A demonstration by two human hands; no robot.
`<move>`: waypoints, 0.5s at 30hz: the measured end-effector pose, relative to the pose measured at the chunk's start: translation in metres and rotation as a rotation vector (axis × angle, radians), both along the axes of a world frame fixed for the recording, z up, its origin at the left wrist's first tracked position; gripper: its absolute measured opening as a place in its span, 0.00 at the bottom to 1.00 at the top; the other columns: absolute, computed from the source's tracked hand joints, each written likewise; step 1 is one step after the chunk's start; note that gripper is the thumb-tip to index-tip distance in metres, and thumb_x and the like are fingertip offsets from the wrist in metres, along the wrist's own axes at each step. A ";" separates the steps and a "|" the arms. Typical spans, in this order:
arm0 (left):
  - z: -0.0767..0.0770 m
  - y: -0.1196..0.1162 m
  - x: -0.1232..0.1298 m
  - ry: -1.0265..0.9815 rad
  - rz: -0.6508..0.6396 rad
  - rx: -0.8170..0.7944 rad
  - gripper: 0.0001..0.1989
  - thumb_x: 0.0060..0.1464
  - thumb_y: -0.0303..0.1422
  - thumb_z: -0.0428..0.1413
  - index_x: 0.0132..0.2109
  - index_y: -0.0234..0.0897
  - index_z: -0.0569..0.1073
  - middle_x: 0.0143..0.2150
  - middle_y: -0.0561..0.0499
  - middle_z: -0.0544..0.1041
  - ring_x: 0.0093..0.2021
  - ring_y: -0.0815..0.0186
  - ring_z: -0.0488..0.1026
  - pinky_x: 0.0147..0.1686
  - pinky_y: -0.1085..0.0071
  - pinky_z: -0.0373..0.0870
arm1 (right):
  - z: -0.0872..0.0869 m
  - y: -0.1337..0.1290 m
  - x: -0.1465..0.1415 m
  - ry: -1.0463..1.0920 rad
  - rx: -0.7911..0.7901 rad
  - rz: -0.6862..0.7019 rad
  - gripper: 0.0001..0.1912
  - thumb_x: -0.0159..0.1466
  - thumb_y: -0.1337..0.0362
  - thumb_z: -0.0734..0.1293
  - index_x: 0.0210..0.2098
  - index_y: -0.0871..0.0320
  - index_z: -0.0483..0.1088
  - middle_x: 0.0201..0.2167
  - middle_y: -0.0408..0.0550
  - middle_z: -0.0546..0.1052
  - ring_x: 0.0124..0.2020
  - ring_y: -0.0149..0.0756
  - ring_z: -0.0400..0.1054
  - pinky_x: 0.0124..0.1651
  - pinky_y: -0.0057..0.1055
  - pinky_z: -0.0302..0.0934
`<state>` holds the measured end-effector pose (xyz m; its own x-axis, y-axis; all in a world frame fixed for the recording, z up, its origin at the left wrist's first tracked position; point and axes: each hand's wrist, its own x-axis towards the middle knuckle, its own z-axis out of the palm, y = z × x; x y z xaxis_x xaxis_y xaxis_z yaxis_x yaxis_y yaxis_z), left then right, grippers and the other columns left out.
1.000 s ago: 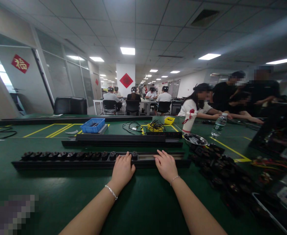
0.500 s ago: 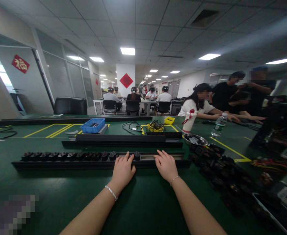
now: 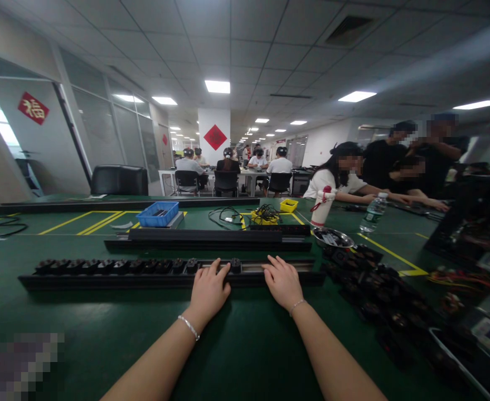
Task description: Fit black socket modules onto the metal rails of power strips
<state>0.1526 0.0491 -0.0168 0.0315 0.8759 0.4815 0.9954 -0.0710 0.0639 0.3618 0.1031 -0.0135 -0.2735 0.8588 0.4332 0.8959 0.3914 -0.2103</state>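
Observation:
A long black rail (image 3: pixel 102 283) lies across the green table in front of me, its upper side an open channel. Several black blocks that look like power socket modules (image 3: pixel 120 267) stand in a row along its left part. My left hand (image 3: pixel 209 285) rests on the rail with its fingers spread, just right of that row. Close to its right side, a single black module (image 3: pixel 236 266) sits alone in the channel. My right hand (image 3: pixel 284 282) lies on the rail's right part, fingers stretched out, over a bare stretch of channel. Neither hand grips anything.
A second black rail (image 3: pixel 207 240) lies behind. Beyond are a blue bin (image 3: pixel 158 215), a yellow bin (image 3: pixel 289 206) and coiled cables (image 3: pixel 265 213). To the right stand a metal bowl (image 3: pixel 332 238), white tumbler (image 3: pixel 323 209), water bottle (image 3: pixel 373 214) and heaped black modules (image 3: pixel 378 284). Co-workers sit opposite.
The lone module sits very slightly further right of my left hand's fingers. Both my hands stay almost in place on the rail. A co-worker's hands at the right have shifted a little.

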 end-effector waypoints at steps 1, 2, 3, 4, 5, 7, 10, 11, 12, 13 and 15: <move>0.000 0.000 0.000 0.000 0.001 -0.002 0.23 0.51 0.34 0.49 0.55 0.46 0.64 0.58 0.47 0.64 0.49 0.59 0.67 0.51 0.61 0.56 | 0.000 0.000 0.000 -0.002 -0.004 0.001 0.19 0.63 0.60 0.52 0.44 0.48 0.71 0.56 0.42 0.65 0.59 0.38 0.52 0.56 0.40 0.46; 0.000 0.000 0.000 0.002 0.001 -0.003 0.23 0.51 0.34 0.49 0.55 0.46 0.64 0.58 0.47 0.64 0.49 0.60 0.67 0.51 0.61 0.56 | 0.000 0.000 0.000 -0.003 -0.006 0.002 0.19 0.64 0.60 0.52 0.44 0.48 0.71 0.56 0.42 0.65 0.59 0.38 0.52 0.56 0.40 0.46; 0.000 0.000 0.000 0.005 0.000 -0.002 0.23 0.50 0.34 0.49 0.56 0.46 0.64 0.58 0.47 0.64 0.49 0.60 0.67 0.51 0.61 0.56 | 0.000 0.000 0.000 -0.004 -0.005 0.003 0.19 0.64 0.60 0.52 0.44 0.48 0.71 0.56 0.41 0.65 0.59 0.38 0.52 0.56 0.40 0.46; 0.000 0.000 -0.001 0.008 -0.002 -0.001 0.23 0.50 0.34 0.49 0.56 0.47 0.64 0.58 0.47 0.64 0.49 0.60 0.67 0.51 0.61 0.56 | 0.000 -0.001 0.000 -0.004 -0.003 0.004 0.19 0.64 0.60 0.52 0.44 0.48 0.71 0.56 0.41 0.65 0.59 0.38 0.52 0.56 0.40 0.46; 0.000 -0.001 -0.001 0.012 -0.002 -0.001 0.24 0.50 0.34 0.49 0.56 0.47 0.63 0.59 0.47 0.64 0.49 0.60 0.67 0.51 0.61 0.56 | 0.000 -0.001 0.000 -0.004 -0.001 0.004 0.19 0.64 0.59 0.51 0.44 0.47 0.71 0.56 0.41 0.65 0.59 0.38 0.52 0.56 0.40 0.46; 0.000 -0.001 -0.001 0.018 -0.004 -0.005 0.24 0.50 0.35 0.50 0.56 0.48 0.63 0.59 0.47 0.63 0.49 0.59 0.67 0.51 0.61 0.56 | 0.000 -0.001 0.000 -0.002 -0.002 0.002 0.19 0.64 0.59 0.51 0.44 0.47 0.71 0.56 0.41 0.65 0.59 0.38 0.52 0.56 0.40 0.46; 0.000 -0.001 -0.001 0.023 -0.005 -0.011 0.25 0.50 0.35 0.50 0.57 0.48 0.62 0.59 0.47 0.63 0.49 0.59 0.66 0.50 0.60 0.56 | 0.000 -0.001 0.000 0.002 0.000 -0.002 0.19 0.64 0.60 0.52 0.43 0.48 0.72 0.56 0.41 0.65 0.59 0.38 0.52 0.56 0.40 0.46; 0.000 -0.001 -0.001 0.024 -0.005 -0.011 0.25 0.50 0.35 0.50 0.57 0.49 0.62 0.58 0.47 0.63 0.49 0.59 0.66 0.50 0.61 0.56 | 0.000 -0.001 0.000 0.002 0.003 -0.002 0.19 0.64 0.60 0.52 0.43 0.48 0.72 0.56 0.41 0.65 0.59 0.38 0.52 0.56 0.40 0.46; 0.000 -0.001 -0.001 0.025 -0.003 -0.012 0.25 0.50 0.34 0.50 0.57 0.49 0.62 0.58 0.47 0.64 0.49 0.59 0.66 0.50 0.61 0.56 | -0.001 0.000 0.000 0.000 0.005 -0.001 0.18 0.64 0.60 0.52 0.42 0.48 0.72 0.56 0.41 0.65 0.59 0.38 0.52 0.56 0.40 0.46; 0.000 -0.001 -0.001 0.026 -0.001 -0.013 0.25 0.50 0.34 0.50 0.57 0.49 0.62 0.58 0.47 0.64 0.49 0.59 0.66 0.50 0.61 0.56 | -0.001 0.000 0.000 -0.002 0.007 0.000 0.18 0.64 0.60 0.52 0.43 0.48 0.72 0.56 0.41 0.66 0.59 0.38 0.52 0.56 0.40 0.45; 0.000 -0.001 0.000 0.025 0.003 -0.015 0.25 0.50 0.35 0.50 0.57 0.49 0.62 0.58 0.47 0.63 0.49 0.59 0.66 0.50 0.61 0.56 | -0.001 0.000 0.000 0.005 0.013 -0.006 0.18 0.63 0.61 0.53 0.44 0.49 0.71 0.55 0.43 0.66 0.58 0.39 0.53 0.57 0.42 0.45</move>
